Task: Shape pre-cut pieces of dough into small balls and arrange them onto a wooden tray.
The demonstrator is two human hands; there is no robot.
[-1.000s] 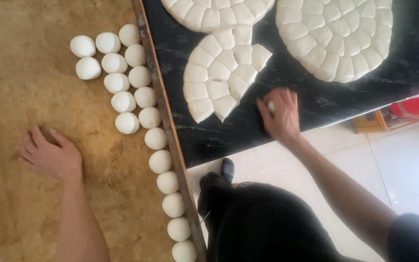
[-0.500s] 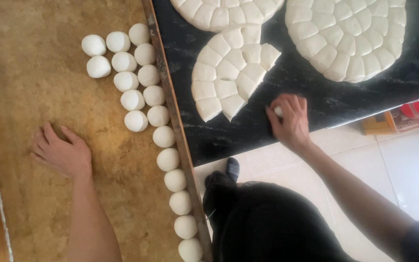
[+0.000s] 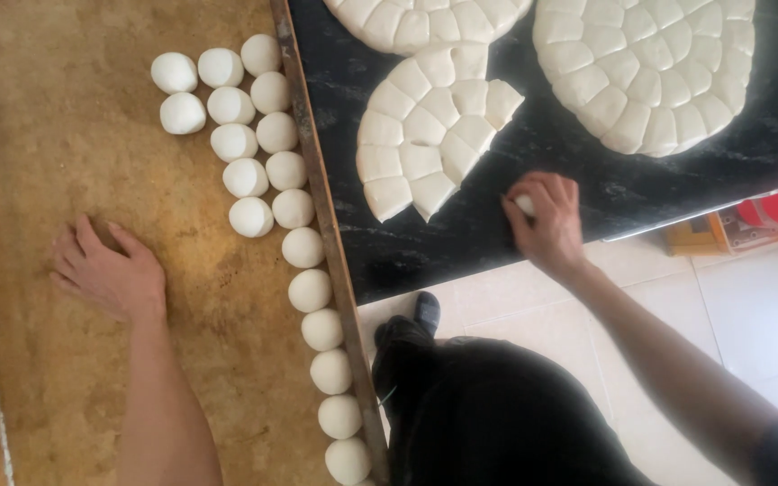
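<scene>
While my right hand [image 3: 547, 220] rests on the black bench [image 3: 497, 225], its fingers [image 3: 542, 191] are curled and pinched around a small piece of white dough [image 3: 525, 206], which shows only partly between them. That piece sits just right of the cut dough round [image 3: 425, 126], a partial disc scored into wedges with a gap on its lower right side. Two more scored dough rounds lie further back, one [image 3: 650, 63] to the right and one [image 3: 425, 18] at the top edge.

Left hand [image 3: 105, 270] lies palm down on the brown floured board [image 3: 65, 135], fingers slightly spread, holding nothing. Rolled dough balls [image 3: 254, 162] sit in rows near it, clear of the hand, with a single file running along the board's wooden edge [image 3: 326, 234] toward me.
</scene>
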